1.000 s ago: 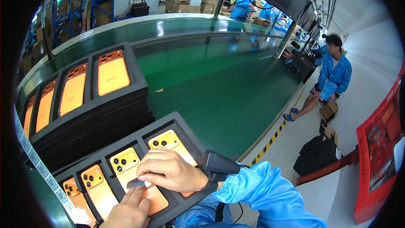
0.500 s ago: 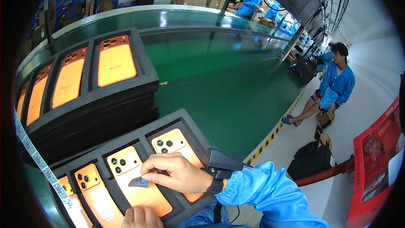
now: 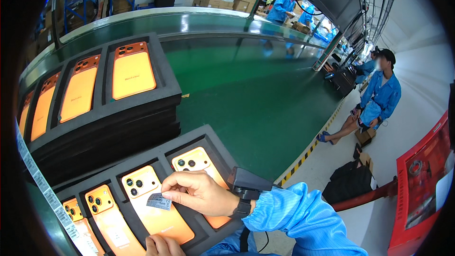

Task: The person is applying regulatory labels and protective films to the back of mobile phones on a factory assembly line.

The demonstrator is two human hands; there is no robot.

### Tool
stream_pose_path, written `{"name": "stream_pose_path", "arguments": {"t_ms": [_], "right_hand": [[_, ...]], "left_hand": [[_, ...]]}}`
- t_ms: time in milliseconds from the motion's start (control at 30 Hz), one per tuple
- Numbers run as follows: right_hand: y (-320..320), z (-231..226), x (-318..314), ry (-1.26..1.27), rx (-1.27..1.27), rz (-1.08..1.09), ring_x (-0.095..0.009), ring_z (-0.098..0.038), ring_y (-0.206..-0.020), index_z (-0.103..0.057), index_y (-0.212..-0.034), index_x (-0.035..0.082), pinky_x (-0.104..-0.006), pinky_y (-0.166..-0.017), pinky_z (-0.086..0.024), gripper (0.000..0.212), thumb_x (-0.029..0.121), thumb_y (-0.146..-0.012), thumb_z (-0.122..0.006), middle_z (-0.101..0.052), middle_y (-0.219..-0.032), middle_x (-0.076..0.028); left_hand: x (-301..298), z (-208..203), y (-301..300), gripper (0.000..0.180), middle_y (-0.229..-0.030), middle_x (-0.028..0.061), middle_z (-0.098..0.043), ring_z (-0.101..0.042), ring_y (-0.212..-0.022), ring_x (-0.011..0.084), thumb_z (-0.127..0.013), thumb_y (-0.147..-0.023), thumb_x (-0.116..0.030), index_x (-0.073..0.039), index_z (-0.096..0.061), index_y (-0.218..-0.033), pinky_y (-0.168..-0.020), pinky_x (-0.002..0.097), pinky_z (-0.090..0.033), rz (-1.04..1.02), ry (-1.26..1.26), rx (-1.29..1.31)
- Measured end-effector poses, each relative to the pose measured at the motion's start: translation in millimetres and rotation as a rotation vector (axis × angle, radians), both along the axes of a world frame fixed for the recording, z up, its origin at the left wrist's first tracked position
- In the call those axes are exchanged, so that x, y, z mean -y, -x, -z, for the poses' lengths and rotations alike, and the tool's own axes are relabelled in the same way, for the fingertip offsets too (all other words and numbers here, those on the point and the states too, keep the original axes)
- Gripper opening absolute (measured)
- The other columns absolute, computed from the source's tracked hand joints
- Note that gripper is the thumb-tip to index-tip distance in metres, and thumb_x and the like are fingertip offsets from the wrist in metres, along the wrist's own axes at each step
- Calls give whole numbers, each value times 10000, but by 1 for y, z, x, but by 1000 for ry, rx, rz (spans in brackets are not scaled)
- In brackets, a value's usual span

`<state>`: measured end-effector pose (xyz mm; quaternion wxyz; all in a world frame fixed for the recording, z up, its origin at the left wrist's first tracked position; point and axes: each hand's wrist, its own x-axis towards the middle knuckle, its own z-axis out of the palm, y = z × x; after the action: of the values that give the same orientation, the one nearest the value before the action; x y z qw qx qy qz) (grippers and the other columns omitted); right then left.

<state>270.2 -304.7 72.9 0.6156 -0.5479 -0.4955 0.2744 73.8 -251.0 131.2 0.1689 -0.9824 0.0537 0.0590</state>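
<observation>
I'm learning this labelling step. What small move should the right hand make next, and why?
Probably lower the small label flat onto the orange phone back: the right hand pinches it just above that phone, and the left hand rests at its lower end.

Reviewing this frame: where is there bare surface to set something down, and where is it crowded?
Free: the green belt right of the stacked foam trays, reaching to its yellow-striped edge. Crowded: the near foam tray, every pocket filled by an orange phone, with the right hand pinching a small label over it and the left hand at the lower edge.
</observation>
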Motion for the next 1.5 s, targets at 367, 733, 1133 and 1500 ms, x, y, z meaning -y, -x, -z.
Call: {"name": "stream_pose_path", "arguments": {"t_ms": [367,733,1133,1500], "right_hand": [[-1,-1,3,-7,7,1,-103,-610,-693,-599,-935,-12,-239,-619,-485,97,69,-885,-621,-630,-779,-62],[-2,0,2,63,-145,-68,-77,-590,-836,-599,-989,-31,-226,-736,-491,104,35,-909,-596,-627,-884,-41],[-13,0,7,58,-430,-91,-55,-591,-799,-609,-998,-4,-200,-710,-476,108,50,-905,-609,-631,-872,-14],[1,-12,6,200,35,-210,-25,-532,-658,-636,-897,28,-202,-579,-428,76,82,-862,-676,-627,-783,20]], "left_hand": [[-14,-3,-13,169,-837,79,-573,-556,-829,215,-532,-782,-144,-40,-656,-831,-734,337,-434,69,120,-70],[-2,-12,-1,285,-973,157,-581,-538,-924,261,-500,-822,-148,19,-659,-988,-912,391,-397,102,-130,-135],[-67,4,-27,118,-793,55,-530,-581,-797,196,-569,-732,-146,-50,-608,-788,-765,309,-465,317,360,56],[-125,47,-58,78,-982,159,-587,-595,-882,311,-615,-724,28,37,-562,-780,-775,368,-490,-212,870,785]]}}
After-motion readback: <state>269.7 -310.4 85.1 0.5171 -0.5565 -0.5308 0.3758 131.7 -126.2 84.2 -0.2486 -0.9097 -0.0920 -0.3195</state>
